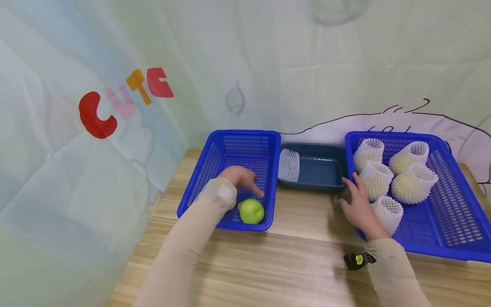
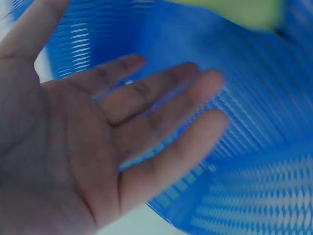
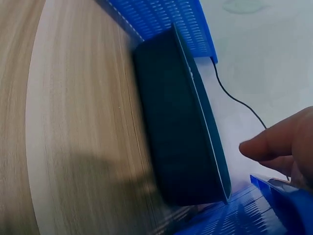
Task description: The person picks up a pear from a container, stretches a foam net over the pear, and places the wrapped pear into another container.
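My left hand (image 1: pixel 242 178) reaches down inside the left blue basket (image 1: pixel 273 187), its fingers loosely spread and holding nothing. A green apple (image 1: pixel 251 211) lies at the near end of that basket, just below the hand; the left wrist view shows a blurred part of the fruit (image 2: pixel 244 12) apart from the fingers (image 2: pixel 176 161). My right hand (image 1: pixel 360 209) hovers by the left edge of the right blue basket (image 1: pixel 452 251), fingers extended with nothing between them. Beside it in that basket stand several pale fruits in white foam nets (image 1: pixel 374 179).
Between the baskets sits a dark teal tray (image 1: pixel 322 170) with a flattened white foam net (image 1: pixel 289 165) at its left end. A printed curtain (image 1: pixel 268 64) hangs behind and at the left. Wooden tabletop (image 1: pixel 291 268) extends in front. A dark cable (image 3: pixel 239 101) runs behind the tray.
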Demonstrator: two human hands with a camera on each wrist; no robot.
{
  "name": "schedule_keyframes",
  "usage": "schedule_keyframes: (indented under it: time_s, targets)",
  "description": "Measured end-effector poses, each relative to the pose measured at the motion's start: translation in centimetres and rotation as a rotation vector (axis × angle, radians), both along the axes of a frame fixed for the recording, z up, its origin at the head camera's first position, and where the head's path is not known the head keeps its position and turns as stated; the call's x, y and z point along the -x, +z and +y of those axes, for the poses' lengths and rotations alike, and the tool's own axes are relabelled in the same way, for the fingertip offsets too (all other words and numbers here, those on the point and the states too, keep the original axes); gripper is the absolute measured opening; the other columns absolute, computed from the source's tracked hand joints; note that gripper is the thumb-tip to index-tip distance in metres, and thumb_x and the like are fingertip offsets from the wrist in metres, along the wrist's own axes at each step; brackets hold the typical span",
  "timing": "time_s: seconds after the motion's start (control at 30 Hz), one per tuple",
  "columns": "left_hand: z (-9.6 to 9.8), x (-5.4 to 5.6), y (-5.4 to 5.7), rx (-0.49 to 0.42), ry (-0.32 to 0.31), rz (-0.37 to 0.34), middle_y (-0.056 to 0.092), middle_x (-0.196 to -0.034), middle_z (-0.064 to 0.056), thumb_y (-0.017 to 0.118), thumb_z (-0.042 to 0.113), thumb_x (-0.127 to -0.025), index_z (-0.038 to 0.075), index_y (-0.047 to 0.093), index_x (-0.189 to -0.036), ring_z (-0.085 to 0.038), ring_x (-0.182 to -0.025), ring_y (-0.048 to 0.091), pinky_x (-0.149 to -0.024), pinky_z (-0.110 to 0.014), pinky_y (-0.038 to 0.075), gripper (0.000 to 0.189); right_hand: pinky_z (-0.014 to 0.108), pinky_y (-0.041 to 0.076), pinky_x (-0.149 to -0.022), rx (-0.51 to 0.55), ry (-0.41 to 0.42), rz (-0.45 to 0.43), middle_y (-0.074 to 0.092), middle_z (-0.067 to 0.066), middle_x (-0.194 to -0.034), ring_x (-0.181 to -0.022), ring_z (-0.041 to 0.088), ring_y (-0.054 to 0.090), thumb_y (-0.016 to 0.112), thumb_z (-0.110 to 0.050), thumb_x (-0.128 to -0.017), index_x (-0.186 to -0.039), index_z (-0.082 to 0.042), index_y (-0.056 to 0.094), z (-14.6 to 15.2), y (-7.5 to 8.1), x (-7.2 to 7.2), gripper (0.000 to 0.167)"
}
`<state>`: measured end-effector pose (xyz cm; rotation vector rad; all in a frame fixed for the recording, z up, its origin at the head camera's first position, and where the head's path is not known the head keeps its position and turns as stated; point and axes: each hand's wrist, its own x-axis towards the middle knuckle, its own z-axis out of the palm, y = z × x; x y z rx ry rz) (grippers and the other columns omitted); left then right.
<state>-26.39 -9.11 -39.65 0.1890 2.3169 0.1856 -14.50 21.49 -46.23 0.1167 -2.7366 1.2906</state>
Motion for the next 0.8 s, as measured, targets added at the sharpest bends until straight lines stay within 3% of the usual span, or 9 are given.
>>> schedule_keyframes:
  time_s: [0.13, 0.2, 0.3, 0.5, 0.63, 0.8]
  targets:
    - [-0.5, -1.5, -0.1, 0.133, 0.234, 0.098, 0.046, -0.133, -0.018, 0.072, 0.064, -0.062, 0.000, 0.040, -0.136, -0.033, -0.120, 0.045, -0.099, -0.043, 0.036, 0.103, 0.061, 0.016, -0.102, 0.011, -0.018, 0.041, 0.008, 0.030, -0.146, -0.132, 0.049, 0.009, 0.052, 0.011, -0.081, -0.131, 0.013, 0.035, 0.1, -0.2, -0.1, 0.053]
    - [-0.3, -2.4, -0.2, 0.128, 0.333, 0.157, 0.047, -0.131, -0.020, 0.073, 0.065, -0.061, -0.004, 0.039, -0.134, -0.033, -0.118, 0.045, -0.099, -0.044, 0.037, 0.106, 0.061, 0.016, -0.102, 0.012, -0.021, 0.052, 0.010, 0.030, -0.145, -0.131, 0.049, 0.010, 0.052, 0.012, -0.081, -0.130, 0.013, 0.036, 0.1, -0.3, -0.1, 0.052]
    - [0.7, -3.4, -0.4, 0.142, 0.298, 0.170, 0.052, -0.120, -0.018, 0.071, 0.063, -0.065, -0.005, 0.042, -0.130, -0.030, -0.109, 0.050, -0.095, -0.041, 0.041, 0.099, 0.060, 0.016, -0.103, 0.012, -0.034, 0.056, 0.012, 0.029, -0.145, -0.131, 0.049, 0.012, 0.052, 0.012, -0.080, -0.130, 0.012, 0.038, 0.3, -0.4, 0.0, 0.051]
    - [2.8, -4.1, 0.1, 0.238, 0.182, 0.114, 0.054, -0.095, -0.008, 0.079, 0.050, -0.063, 0.001, 0.052, -0.114, -0.021, -0.087, 0.054, -0.079, -0.032, 0.048, 0.076, 0.059, 0.016, -0.104, 0.004, -0.061, 0.051, 0.013, 0.028, -0.146, -0.131, 0.048, 0.014, 0.053, 0.010, -0.082, -0.129, 0.010, 0.040, 0.6, -0.6, 0.1, 0.049]
    - [2.7, -3.9, 0.6, 0.242, 0.218, 0.063, 0.055, -0.090, -0.008, 0.083, 0.040, -0.060, 0.002, 0.055, -0.101, -0.020, -0.082, 0.054, -0.071, -0.030, 0.049, 0.062, 0.059, 0.017, -0.104, 0.004, -0.065, 0.047, 0.013, 0.027, -0.146, -0.132, 0.047, 0.014, 0.054, 0.008, -0.083, -0.128, 0.010, 0.041, 0.6, -0.7, 0.2, 0.048]
    - [0.7, -3.2, -0.1, 0.106, 0.255, 0.097, 0.058, -0.088, -0.008, 0.084, 0.035, -0.055, 0.005, 0.063, -0.087, -0.021, -0.079, 0.055, -0.066, -0.030, 0.048, 0.048, 0.057, 0.017, -0.104, 0.022, -0.061, 0.055, 0.015, 0.027, -0.146, -0.132, 0.047, 0.015, 0.057, 0.007, -0.081, -0.127, 0.010, 0.042, 0.5, -0.9, 0.5, 0.048]
